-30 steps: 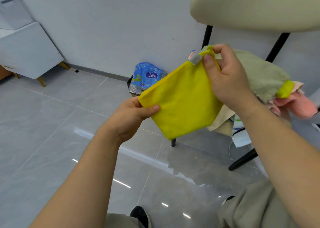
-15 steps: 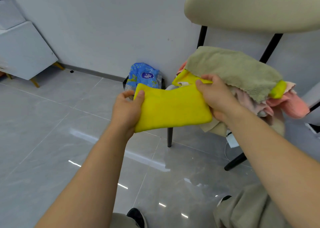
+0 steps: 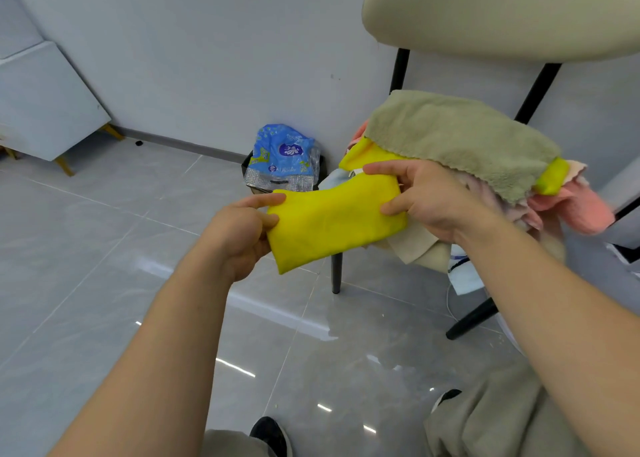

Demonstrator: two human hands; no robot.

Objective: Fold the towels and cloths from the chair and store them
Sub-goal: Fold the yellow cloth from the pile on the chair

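Yellow cloth [image 3: 336, 224] in grip of left hand [image 3: 239, 238] and right hand [image 3: 429, 207], over grey floor [image 3: 86, 266]

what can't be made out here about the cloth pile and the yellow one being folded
All in the head view:
- Cloths under the green towel: mostly covered by it, so their count is unclear.
- The yellow cloth, pinched by the left hand and right hand: only its front face shows, layers unknown.
- The chair back: cut off by the top edge.
- The blue packet: print too small to read.
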